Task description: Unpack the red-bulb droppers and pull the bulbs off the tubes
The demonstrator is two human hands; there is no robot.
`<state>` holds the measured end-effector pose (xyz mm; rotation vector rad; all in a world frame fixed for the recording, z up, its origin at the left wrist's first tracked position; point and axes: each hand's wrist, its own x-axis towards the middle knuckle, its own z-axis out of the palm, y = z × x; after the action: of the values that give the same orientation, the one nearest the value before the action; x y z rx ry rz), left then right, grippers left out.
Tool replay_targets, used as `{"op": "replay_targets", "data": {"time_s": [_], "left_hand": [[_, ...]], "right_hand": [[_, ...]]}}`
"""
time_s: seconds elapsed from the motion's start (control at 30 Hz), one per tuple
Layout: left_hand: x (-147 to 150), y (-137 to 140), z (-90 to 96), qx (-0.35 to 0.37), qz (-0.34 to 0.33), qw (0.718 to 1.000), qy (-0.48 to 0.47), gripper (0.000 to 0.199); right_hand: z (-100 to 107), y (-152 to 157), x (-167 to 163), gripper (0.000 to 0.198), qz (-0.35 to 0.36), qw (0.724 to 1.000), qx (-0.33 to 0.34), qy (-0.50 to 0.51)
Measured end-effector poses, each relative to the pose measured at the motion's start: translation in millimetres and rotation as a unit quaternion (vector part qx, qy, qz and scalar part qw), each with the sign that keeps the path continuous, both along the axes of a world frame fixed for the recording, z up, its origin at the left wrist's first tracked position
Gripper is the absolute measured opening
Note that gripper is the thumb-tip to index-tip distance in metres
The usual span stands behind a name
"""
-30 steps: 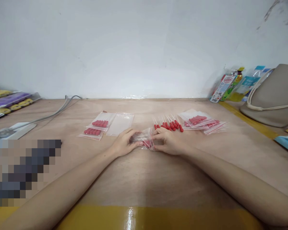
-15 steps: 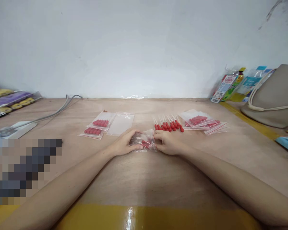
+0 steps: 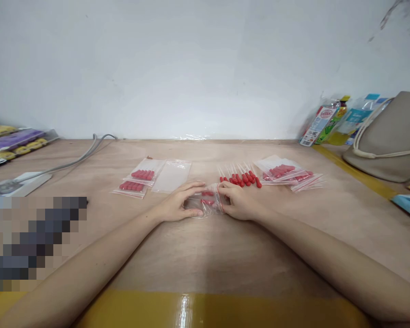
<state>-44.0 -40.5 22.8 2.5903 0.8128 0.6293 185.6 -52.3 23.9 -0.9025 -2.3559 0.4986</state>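
Note:
Between my hands lies a clear zip bag [image 3: 210,209] with a few red-bulbed droppers [image 3: 207,202] inside. My left hand [image 3: 177,202] curls around the bag's left end, thumb and fingers at its edges. My right hand [image 3: 239,200] grips the right end by the red zip line. Just behind my right hand is a loose pile of glass-tipped droppers with red rubber bulbs [image 3: 244,178]. Filled zip bags [image 3: 143,175] lie to the left, beside a flat bag [image 3: 172,176] that shows no droppers. More filled bags [image 3: 283,172] are stacked to the right.
Drink bottles [image 3: 351,123], a carton [image 3: 319,125] and a grey-beige bag [image 3: 389,132] stand at the back right. A grey cable [image 3: 75,161] runs to a white power strip [image 3: 30,182] on the left. Yellow and purple packs [image 3: 17,141] lie at the far left.
The droppers inside the bag have shifted and spread apart a little. My left hand's fingers have stretched slightly along the bag; the right hand stays at the zip end.

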Motion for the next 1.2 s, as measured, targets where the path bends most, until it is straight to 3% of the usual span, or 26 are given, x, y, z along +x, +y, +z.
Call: {"op": "replay_targets", "data": {"time_s": [0.2,0.37,0.53,0.7,0.93,1.03,1.2], "left_hand": [[0.4,-0.1,1.1,0.008,-0.016,1.0,0.023,0.057],[0.5,1.4,-1.2,0.024,-0.03,0.999,0.021,0.061],[-0.1,2.0,0.1,0.025,-0.041,0.996,0.081,0.062],[-1.5,0.4,2.4,0.024,-0.029,0.99,0.136,0.062],[-1.6,0.6,2.3,0.028,-0.034,0.986,0.158,0.065],[-1.0,0.6,3.0,0.032,-0.042,0.985,0.163,0.066],[-0.9,0.8,2.4,0.034,-0.048,0.984,0.169,0.067]], "right_hand": [[3.1,-3.3,-1.5,0.023,-0.026,0.999,-0.029,-0.026],[-4.0,-3.4,-7.9,0.016,-0.036,0.999,0.009,-0.008],[-11.0,-0.5,-8.6,0.014,-0.04,0.998,0.046,-0.023],[-8.8,0.1,-4.7,0.019,-0.017,0.999,0.03,-0.007],[-2.1,-7.8,-11.3,0.011,-0.073,0.997,0.006,0.017],[-2.5,-7.6,-9.5,0.005,-0.057,0.998,0.005,0.018],[-4.4,-6.2,-9.7,0.017,-0.055,0.998,-0.012,0.004]]}}
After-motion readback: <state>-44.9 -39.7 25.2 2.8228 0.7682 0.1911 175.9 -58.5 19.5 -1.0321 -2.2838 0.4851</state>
